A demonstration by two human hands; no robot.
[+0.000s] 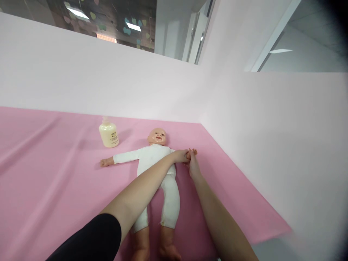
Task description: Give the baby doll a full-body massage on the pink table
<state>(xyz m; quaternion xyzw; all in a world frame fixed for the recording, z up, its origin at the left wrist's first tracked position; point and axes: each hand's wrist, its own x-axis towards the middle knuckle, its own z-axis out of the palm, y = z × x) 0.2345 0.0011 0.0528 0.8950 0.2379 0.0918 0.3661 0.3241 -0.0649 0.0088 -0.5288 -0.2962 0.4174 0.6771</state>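
A baby doll (153,154) with a white cloth body lies face up on the pink sheet, its head toward the wall. My left hand (179,156) reaches across the doll's chest and is closed around its arm near the wrist, on the right side of the view. From the right, my right hand (193,165) grips the same small doll hand (193,151), thumb on top. The doll's fingers show beyond my thumb. Its other arm (125,157) stretches out to the left on the sheet. My left forearm covers part of the doll's belly and one leg.
A pump bottle (109,135) of pale yellow liquid stands upright left of the doll's head. The pink sheet (54,174) has soft folds at the left. White walls (108,72) rise behind and at the right, with windows (114,21) above.
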